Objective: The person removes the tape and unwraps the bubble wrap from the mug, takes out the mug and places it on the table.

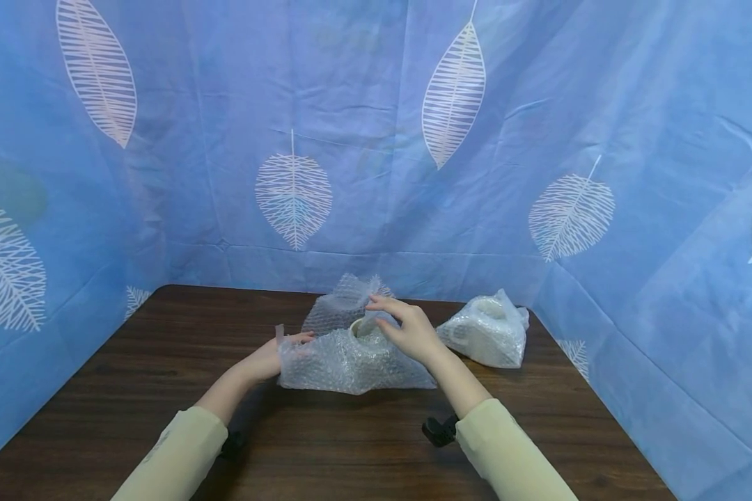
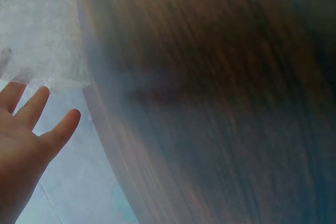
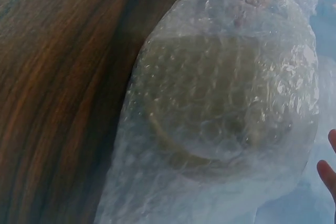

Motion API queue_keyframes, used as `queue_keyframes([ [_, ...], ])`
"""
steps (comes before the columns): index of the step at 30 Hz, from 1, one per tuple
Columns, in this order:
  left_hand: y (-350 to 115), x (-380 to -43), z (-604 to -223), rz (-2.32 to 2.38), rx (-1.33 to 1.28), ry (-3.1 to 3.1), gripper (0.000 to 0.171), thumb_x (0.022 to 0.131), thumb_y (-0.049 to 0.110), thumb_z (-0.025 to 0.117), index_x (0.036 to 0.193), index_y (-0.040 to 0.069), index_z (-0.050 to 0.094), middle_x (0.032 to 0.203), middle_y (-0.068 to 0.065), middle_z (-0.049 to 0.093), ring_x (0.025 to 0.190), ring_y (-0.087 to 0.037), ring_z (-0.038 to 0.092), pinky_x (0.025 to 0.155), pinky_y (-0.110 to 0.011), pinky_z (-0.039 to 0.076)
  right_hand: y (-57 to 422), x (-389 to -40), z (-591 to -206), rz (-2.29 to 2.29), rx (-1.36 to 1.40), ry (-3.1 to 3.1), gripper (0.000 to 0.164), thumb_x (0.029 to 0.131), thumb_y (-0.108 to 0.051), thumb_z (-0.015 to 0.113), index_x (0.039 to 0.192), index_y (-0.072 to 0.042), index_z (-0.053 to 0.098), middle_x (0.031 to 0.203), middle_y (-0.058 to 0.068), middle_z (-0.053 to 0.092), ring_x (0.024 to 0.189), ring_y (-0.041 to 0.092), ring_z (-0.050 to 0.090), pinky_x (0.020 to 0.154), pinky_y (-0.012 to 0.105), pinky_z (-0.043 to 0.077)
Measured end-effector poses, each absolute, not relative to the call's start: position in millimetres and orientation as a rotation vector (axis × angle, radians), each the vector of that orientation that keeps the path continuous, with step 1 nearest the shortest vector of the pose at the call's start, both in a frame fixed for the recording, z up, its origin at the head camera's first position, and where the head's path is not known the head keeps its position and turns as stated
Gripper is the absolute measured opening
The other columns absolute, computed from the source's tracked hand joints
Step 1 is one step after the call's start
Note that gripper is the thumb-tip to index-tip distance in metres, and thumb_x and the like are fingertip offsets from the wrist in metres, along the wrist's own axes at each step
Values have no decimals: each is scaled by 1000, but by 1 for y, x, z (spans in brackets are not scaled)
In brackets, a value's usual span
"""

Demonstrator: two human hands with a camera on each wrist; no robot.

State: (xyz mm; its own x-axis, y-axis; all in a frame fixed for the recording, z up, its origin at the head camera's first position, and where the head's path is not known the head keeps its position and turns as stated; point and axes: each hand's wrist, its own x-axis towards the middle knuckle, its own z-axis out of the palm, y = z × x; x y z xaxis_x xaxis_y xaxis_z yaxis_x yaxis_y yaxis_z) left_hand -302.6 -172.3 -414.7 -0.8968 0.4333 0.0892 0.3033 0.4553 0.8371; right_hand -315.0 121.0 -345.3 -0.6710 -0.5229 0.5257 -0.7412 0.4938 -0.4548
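Observation:
A pale mug (image 3: 210,77) with a curved handle shows through the sheet of bubble wrap (image 1: 351,365) draped around it. Part of its rim pokes out in the head view. At the sheet's left end, my left hand (image 1: 266,358) has its fingers partly behind the plastic; the left wrist view shows them spread and fairly straight. My right hand (image 1: 413,334) hovers at the mug's upper right, fingers reaching left over a folded flap. Two of its fingertips (image 3: 328,176) stand apart at the edge of the right wrist view.
Another bubble-wrapped bundle (image 1: 491,330) sits at the back right of the dark wooden table (image 1: 163,362). Blue cloth (image 1: 363,209) with white leaf prints hangs behind and on both sides. A loose part of the wrap (image 1: 338,306) stands up behind the mug.

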Motion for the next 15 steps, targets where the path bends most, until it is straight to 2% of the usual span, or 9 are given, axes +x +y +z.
queue_keyframes([
  [3, -171, -306, -417, 1342, 622, 2616, 66, 97, 47, 52, 143, 0, 43, 148, -24, 33, 134, -43, 31, 103, -60, 29, 124, -315, -348, 987, 980, -2412, 32, 88, 2, 66, 118, -7, 68, 132, 9, 57, 124, 27, 50, 87, 41, 50],
  [7, -171, -307, -420, 1292, 596, 2650, 66, 96, 47, 53, 142, 0, 45, 146, -24, 37, 132, -43, 34, 103, -61, 29, 131, -315, -351, 1002, 799, -2458, 28, 89, -6, 68, 117, -9, 69, 123, 9, 63, 113, 26, 58, 80, 41, 52],
  [13, -172, -307, -424, 1331, 638, 2627, 67, 95, 47, 55, 141, -1, 45, 140, -24, 45, 129, -42, 39, 101, -58, 33, 140, -316, -356, 1071, 588, -2553, 29, 91, -19, 69, 118, -7, 67, 114, 12, 66, 100, 27, 63, 82, 40, 52],
  [15, -173, -307, -425, 1356, 732, 2617, 57, 98, 38, 54, 136, -4, 49, 134, -24, 51, 124, -41, 46, 100, -56, 36, 141, -315, -357, 1078, 535, -2578, 30, 90, -22, 69, 117, -7, 67, 111, 10, 67, 99, 25, 63, 81, 40, 52],
])
